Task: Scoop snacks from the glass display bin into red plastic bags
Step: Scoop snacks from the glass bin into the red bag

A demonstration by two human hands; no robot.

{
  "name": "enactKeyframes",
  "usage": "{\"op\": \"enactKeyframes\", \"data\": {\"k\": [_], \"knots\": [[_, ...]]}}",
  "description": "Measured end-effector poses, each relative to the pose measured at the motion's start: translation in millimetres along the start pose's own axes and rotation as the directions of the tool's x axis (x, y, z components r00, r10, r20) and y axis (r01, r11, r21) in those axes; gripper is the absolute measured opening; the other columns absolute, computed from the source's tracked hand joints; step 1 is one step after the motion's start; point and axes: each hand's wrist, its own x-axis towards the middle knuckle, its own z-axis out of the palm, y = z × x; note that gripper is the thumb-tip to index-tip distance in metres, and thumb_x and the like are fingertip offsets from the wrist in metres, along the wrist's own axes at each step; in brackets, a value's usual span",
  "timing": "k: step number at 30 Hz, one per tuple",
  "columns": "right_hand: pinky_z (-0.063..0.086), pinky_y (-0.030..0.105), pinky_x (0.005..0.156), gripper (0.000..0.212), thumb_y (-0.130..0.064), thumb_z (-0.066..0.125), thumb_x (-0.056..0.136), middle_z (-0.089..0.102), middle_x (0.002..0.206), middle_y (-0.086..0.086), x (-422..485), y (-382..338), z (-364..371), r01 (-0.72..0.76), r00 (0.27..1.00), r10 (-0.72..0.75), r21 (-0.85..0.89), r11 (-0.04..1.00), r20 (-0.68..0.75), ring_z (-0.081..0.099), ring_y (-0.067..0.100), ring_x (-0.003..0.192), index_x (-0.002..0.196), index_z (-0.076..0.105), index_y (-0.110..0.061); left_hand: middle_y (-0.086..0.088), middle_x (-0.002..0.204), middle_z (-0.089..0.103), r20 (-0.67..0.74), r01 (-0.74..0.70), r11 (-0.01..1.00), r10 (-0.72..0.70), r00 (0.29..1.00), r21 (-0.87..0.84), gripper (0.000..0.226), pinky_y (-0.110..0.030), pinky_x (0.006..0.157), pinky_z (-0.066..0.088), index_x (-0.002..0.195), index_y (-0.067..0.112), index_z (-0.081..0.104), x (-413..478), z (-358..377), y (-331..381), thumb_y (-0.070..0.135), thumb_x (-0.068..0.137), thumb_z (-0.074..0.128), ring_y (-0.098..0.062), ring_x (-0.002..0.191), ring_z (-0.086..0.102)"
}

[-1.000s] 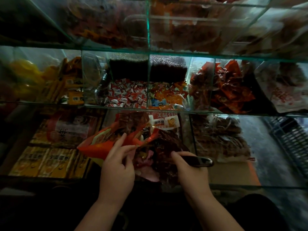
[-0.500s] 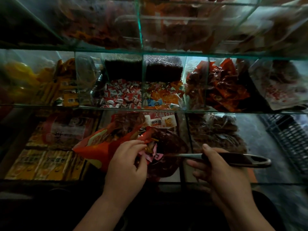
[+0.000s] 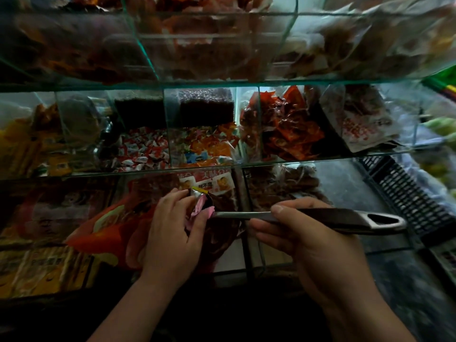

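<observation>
My left hand (image 3: 172,233) grips the mouth of a red plastic bag (image 3: 108,233) low in the middle, over a glass display bin (image 3: 243,191) of dark snacks. Pink and silver wrapped pieces (image 3: 199,206) show at my left fingertips. My right hand (image 3: 296,233) holds the dark handle of a metal scoop (image 3: 333,218). The handle points right, its loop end sticking out. The scoop's head is hidden behind my left hand at the bag's mouth.
Glass shelves with several bins rise behind: red-and-white candies (image 3: 143,151), orange packets (image 3: 209,144), red packs (image 3: 288,129). Yellow boxes (image 3: 37,267) lie at lower left. A black plastic crate (image 3: 407,193) stands at right. A dark counter edge runs below my arms.
My right hand drew the scoop back to the right and up, out of the bin. The scoop's head now sits at the bag's mouth. My left hand kept hold of the bag.
</observation>
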Motion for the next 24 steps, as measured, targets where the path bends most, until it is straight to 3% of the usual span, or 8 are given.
{"op": "enactKeyframes", "data": {"k": [4,9,14,19,21,22,23,24], "knots": [[0.064,0.040,0.067,0.031,0.000,0.072,0.087,0.075,0.078,0.024,0.3,-3.4,-0.9,0.033,0.999,-0.033,-0.016,0.999,0.006,0.077,0.040,0.079,0.063,0.074,-0.020,0.013,0.145,0.045,0.009,-0.060,0.998,0.059,0.998,0.028,0.057,-0.034,0.120,0.021,0.140,0.024,0.055,-0.2,3.0,2.5,0.062,0.098,0.043,-0.004,0.145,0.030],[0.062,0.035,0.064,0.014,-0.013,0.074,0.074,0.075,0.076,0.021,3.1,-7.5,-2.1,0.071,0.997,-0.071,-0.028,0.997,0.029,0.078,0.039,0.078,0.063,0.074,-0.022,0.009,0.150,0.049,0.037,-0.088,0.996,0.088,0.995,0.019,0.058,-0.032,0.124,0.012,0.141,0.024,0.059,7.0,2.8,5.0,0.061,0.100,0.041,-0.007,0.146,0.033],[0.062,0.033,0.066,0.025,-0.009,0.070,0.085,0.077,0.077,0.013,21.5,-29.3,7.8,0.139,0.989,-0.141,0.058,0.989,0.031,0.078,0.036,0.083,0.064,0.075,-0.024,0.002,0.137,0.057,-0.034,-0.198,0.980,0.199,0.979,0.032,0.046,-0.049,0.112,0.038,0.133,0.018,0.065,59.9,0.6,17.0,0.048,0.103,0.046,-0.016,0.133,0.047],[0.063,0.032,0.071,0.021,-0.013,0.070,0.088,0.079,0.086,0.011,56.9,-39.3,27.0,0.198,0.980,-0.195,0.170,0.965,-0.035,0.078,0.031,0.088,0.070,0.077,-0.021,-0.003,0.139,0.059,-0.007,-0.241,0.970,0.241,0.970,-0.020,0.037,-0.036,0.111,0.037,0.132,0.017,0.067,135.3,11.6,24.6,0.038,0.106,0.050,-0.018,0.131,0.047],[0.063,0.032,0.077,0.019,-0.013,0.069,0.092,0.079,0.088,0.008,73.0,-28.4,37.9,0.256,0.965,-0.249,0.076,0.964,-0.087,0.079,0.023,0.089,0.077,0.076,-0.022,-0.006,0.154,0.047,0.085,-0.119,0.992,0.122,0.989,-0.036,0.043,-0.038,0.119,0.028,0.143,0.017,0.057,157.7,18.8,21.3,0.038,0.106,0.051,-0.023,0.145,0.036],[0.062,0.028,0.079,0.014,-0.014,0.070,0.093,0.079,0.088,0.005,80.2,-20.9,41.4,0.328,0.938,-0.334,-0.076,0.942,-0.092,0.078,0.015,0.089,0.082,0.074,-0.022,-0.006,0.160,0.039,0.120,-0.028,0.998,0.034,0.992,-0.050,0.047,-0.040,0.122,0.024,0.148,0.016,0.051,164.6,21.5,18.6,0.036,0.105,0.053,-0.023,0.149,0.029],[0.059,0.021,0.080,0.009,-0.015,0.070,0.093,0.077,0.087,0.000,86.8,-14.1,41.8,0.444,0.880,-0.474,-0.301,0.844,-0.033,0.075,0.005,0.088,0.086,0.074,-0.021,-0.007,0.163,0.034,0.143,0.052,0.996,-0.042,0.989,-0.066,0.052,-0.039,0.123,0.022,0.152,0.016,0.044,168.5,23.6,15.5,0.033,0.104,0.055,-0.023,0.151,0.026],[0.056,0.016,0.078,0.006,-0.016,0.070,0.092,0.074,0.087,-0.006,93.1,-8.3,40.4,0.558,0.792,-0.603,-0.513,0.652,0.095,0.071,0.000,0.087,0.090,0.073,-0.020,-0.007,0.164,0.031,0.149,0.104,0.992,-0.091,0.985,-0.078,0.057,-0.037,0.123,0.022,0.155,0.016,0.039,169.3,25.1,11.9,0.030,0.103,0.058,-0.023,0.151,0.026]]}}
